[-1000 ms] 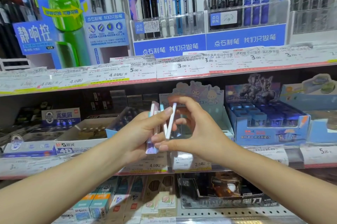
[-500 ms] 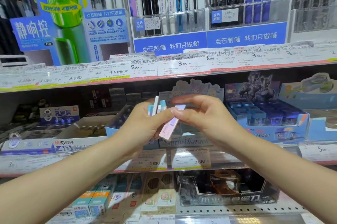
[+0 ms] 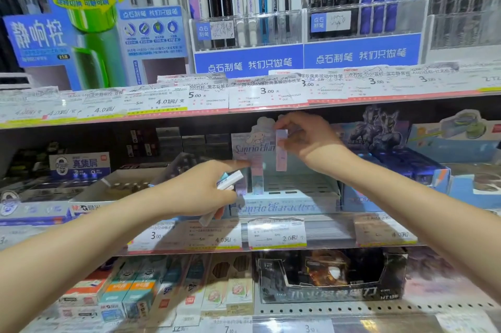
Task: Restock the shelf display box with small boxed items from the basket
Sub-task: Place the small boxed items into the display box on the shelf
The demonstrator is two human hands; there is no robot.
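1. Head view: pale-blue display box (image 3: pixel 284 205) on the middle shelf, front panel lettered "Sanrio Characters", cartoon header card (image 3: pixel 253 140) rising at its back.
2. Right hand (image 3: pixel 306 140) above the box's open tray, fingertips pinching the top of one slim pink boxed item (image 3: pixel 281 149) — held upright, lower end hanging over the slots.
3. Left hand (image 3: pixel 202 191) at the box's left front corner, curled round a small bundle of boxed items (image 3: pixel 229 181), index finger stretched toward an upright item (image 3: pixel 257 175) already standing in the tray.
4. Left forearm crossing the price tags (image 3: pixel 276 235) below the box — some partly hidden.
5. Dark-blue carton (image 3: pixel 401 164) just right of the box; white open carton (image 3: pixel 113 191) to its left.
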